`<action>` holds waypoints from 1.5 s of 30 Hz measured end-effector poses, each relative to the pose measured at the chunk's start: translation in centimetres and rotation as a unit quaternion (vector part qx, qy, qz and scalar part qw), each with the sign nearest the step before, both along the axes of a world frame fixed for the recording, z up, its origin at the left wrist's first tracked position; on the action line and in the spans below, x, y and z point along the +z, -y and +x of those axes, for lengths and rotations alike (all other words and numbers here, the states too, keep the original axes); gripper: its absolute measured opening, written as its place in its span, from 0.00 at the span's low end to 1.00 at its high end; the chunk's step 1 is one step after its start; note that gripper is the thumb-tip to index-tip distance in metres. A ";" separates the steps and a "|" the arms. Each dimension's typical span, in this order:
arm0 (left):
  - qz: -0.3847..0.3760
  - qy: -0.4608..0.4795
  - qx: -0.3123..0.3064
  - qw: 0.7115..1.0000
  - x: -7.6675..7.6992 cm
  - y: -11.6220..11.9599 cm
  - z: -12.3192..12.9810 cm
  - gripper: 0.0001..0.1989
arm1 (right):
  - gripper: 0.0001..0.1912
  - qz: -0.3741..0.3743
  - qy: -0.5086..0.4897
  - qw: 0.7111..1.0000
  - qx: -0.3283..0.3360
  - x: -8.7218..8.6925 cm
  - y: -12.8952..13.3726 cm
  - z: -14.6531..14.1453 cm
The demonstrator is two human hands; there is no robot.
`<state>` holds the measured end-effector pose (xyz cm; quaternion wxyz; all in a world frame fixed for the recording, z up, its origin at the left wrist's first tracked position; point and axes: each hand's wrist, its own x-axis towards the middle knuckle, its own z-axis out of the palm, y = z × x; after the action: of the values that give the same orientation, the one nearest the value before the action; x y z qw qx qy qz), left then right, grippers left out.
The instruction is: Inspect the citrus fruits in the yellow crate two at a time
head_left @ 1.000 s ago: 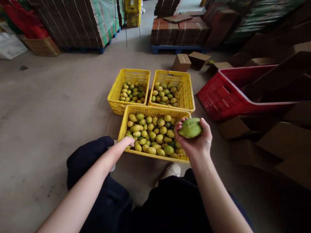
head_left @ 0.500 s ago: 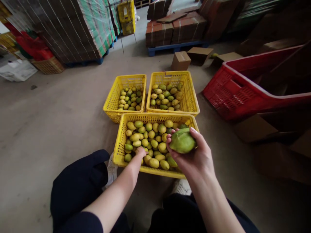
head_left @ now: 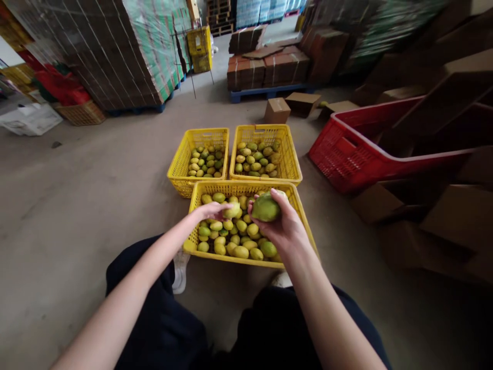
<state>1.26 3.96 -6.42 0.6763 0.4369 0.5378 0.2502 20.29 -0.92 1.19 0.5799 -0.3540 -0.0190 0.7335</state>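
Note:
My right hand (head_left: 287,226) is wrapped round a large green papaya (head_left: 265,207), held up over the right side of the front yellow crate (head_left: 246,261). To its left, my left hand (head_left: 211,210) grips a smaller yellow-green papaya (head_left: 231,209) in its fingertips, above the fruit in the same crate. Many yellow and green papayas (head_left: 241,252) lie loose in that crate. The two held fruits are close but apart.
Behind stand two more yellow crates, a left one (head_left: 177,167) and a right one (head_left: 290,154), both partly filled. A red crate (head_left: 342,154) with cardboard in it is at right, near open cartons (head_left: 379,200). Boxes on a blue pallet (head_left: 269,92) stand farther back.
My left hand has risen out of the fruit with a yellow-green papaya in its fingers. My right hand has shifted left and slightly up, still round the green papaya.

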 end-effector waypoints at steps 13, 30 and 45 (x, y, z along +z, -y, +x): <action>0.280 0.033 0.065 0.957 6.7 4.5 -1.1 0.30 | 0.27 0.283 0.446 0.848 -0.041 -1.6 1.2 -2.2; 0.412 -0.026 0.031 0.910 9.4 5.5 -2.1 0.26 | 0.32 0.380 0.438 0.812 -0.069 -0.4 1.6 -3.5; 0.052 0.190 0.081 0.977 8.4 4.8 -1.4 0.23 | 0.21 0.152 0.196 0.956 0.154 -1.4 0.7 -3.7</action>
<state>-0.16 -0.84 1.94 0.7197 0.3711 0.4195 0.4104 16.59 -1.65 -0.22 0.4920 -0.3919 -0.2977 0.7182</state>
